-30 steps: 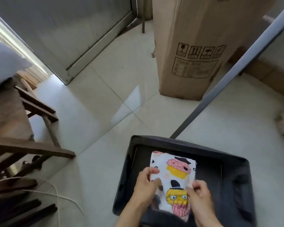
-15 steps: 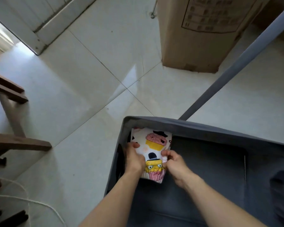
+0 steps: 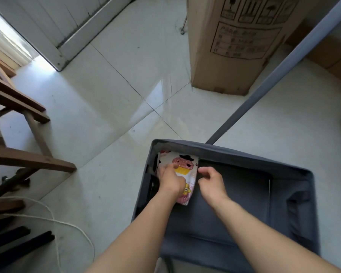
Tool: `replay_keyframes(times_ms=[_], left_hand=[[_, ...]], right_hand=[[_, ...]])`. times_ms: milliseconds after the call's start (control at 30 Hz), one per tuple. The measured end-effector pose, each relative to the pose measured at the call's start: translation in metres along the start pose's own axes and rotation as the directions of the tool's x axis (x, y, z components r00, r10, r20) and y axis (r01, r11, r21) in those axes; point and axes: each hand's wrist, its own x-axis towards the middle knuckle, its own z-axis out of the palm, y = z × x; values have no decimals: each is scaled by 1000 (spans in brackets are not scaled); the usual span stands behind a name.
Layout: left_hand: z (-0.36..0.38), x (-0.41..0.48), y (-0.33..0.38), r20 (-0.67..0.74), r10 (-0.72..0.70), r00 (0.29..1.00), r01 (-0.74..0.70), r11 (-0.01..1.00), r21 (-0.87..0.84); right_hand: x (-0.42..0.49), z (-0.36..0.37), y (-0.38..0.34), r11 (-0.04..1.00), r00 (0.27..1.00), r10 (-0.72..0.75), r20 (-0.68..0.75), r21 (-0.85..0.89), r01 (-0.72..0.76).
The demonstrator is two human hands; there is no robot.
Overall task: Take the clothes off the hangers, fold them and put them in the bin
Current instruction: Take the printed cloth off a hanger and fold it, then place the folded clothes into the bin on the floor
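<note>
We see the folded garment (image 3: 185, 162), white with a cupcake print, lying inside the dark grey bin (image 3: 244, 160), tucked into its far left corner, with its left edge against the bin's side wall. We judge that corner was chosen so the rest of the bin's bottom stays free for further pieces laid alongside.

The left hand (image 3: 170, 181) rests on top of the garment with its fingers curled over the left part. It seems to be holding the folds flat so the bundle does not spring open as it settles. The right hand (image 3: 212, 182) sits just beside the garment's right edge with its fingers loosely bent. We cannot tell whether it pinches that edge or only hovers next to it.

The bin stands on the pale tiled floor (image 3: 106, 115), with a slanting grey pole (image 3: 264, 89) beyond it and a tall cardboard box (image 3: 224, 56) farther off.

We take the step in hand to be the final placing of this piece; no hangers show here
</note>
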Motion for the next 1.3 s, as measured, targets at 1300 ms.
replay_keyframes(times_ms=[1300], left_hand=[[-321,-678,448,-46,888,457,-760,363,-539]], right_hand=[[-639,-346,-480,433,492,-784,-380,234,871]])
